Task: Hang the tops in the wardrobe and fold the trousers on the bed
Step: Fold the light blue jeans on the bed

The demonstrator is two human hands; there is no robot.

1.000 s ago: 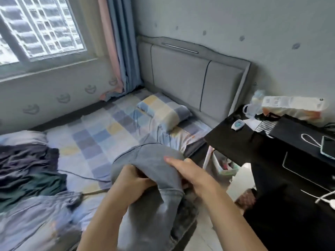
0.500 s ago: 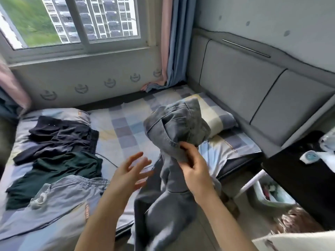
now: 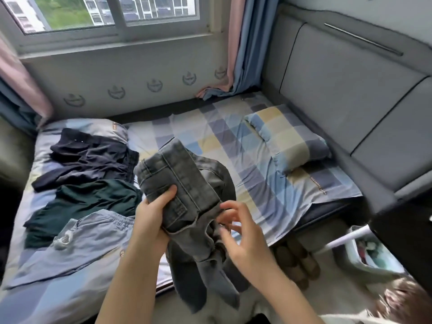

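**Left hand takes over the jeans as the view swings to the bed**

Half a second ago the left hand was splayed empty beside the denim and the right hand held the bunch up; now it's swapped! The left hand [image 3: 153,215] is clamped on the grey jeans [image 3: 181,185], thumb pressed across the waistband end, fingers wrapped beneath. The right hand [image 3: 242,232] has let go of its pinch and hovers loosely spread at the crotch seam, fingertips brushing or just off the fabric; blur makes it hard to call. The view has also turned further toward the window.

The jeans are held in the air over the near edge of the bed [image 3: 233,141], bundled at the top, both legs dangling below the hands towards the floor. Nothing folded yet.

On the mattress to the left lie a dark navy garment [image 3: 88,157], a dark green garment [image 3: 81,204] and pale blue-grey trousers [image 3: 81,244], all crumpled. The pillow [image 3: 287,136] sits well apart on the right.

This looks like the trouser-folding step, early on: sorting out the bundle. Next, I'd say, the right hand needs a firm hold on the waistband's other side so the legs can be shaken straight, aligned and laid on the open checked patch of sheet.
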